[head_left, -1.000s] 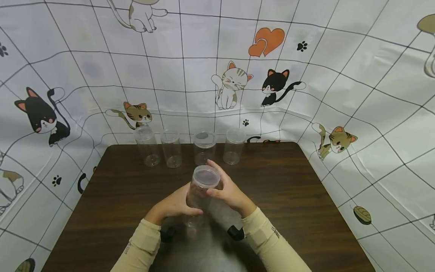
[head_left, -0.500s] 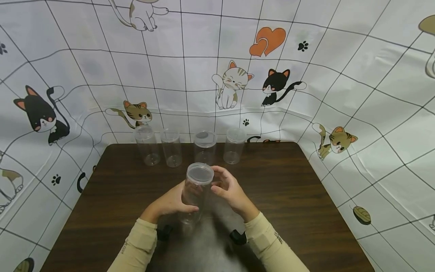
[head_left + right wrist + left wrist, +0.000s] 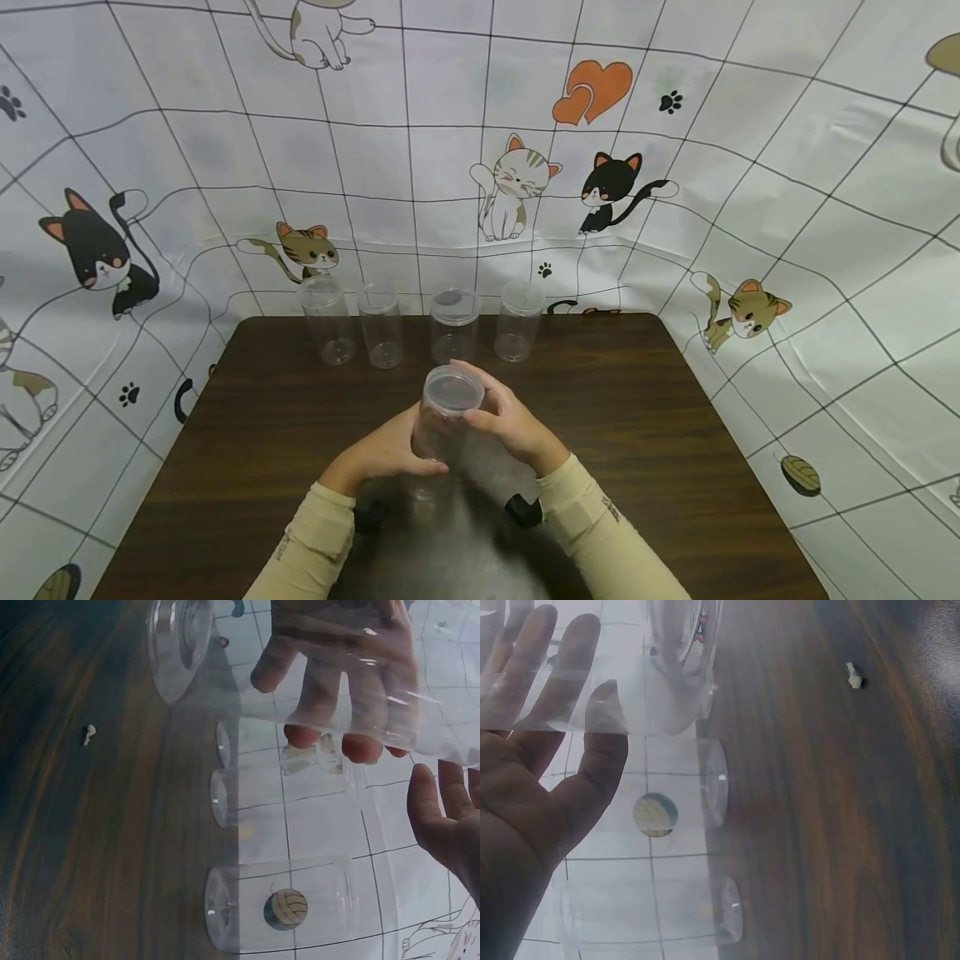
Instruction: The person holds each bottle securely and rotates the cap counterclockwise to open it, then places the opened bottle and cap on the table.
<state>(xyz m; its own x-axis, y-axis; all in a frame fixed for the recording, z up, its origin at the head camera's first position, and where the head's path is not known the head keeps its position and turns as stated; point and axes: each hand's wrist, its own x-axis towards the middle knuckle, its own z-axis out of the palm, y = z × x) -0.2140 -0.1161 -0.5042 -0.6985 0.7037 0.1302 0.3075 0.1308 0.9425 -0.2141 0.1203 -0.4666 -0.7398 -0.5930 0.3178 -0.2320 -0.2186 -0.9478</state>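
A clear plastic jar with a translucent screw lid is held slightly tilted over the middle of the table. Around its body wraps my left hand, thumb across the near side; in the right wrist view the left fingers show through the clear wall. My right hand is at the top, thumb and fingers bent round the lid's right side. The right wrist view has this hand at the jar's top end, its lid contact partly out of frame.
Several clear jars stand in a row along the back edge of the dark wooden table, among them a lidded one. A small whitish bit lies on the wood. Behind hangs a cat-print sheet.
Half a second ago the jar had shifted left and my right fingers were looser beside the lid. Now the jar is back to the right, with my right hand round the lid again.
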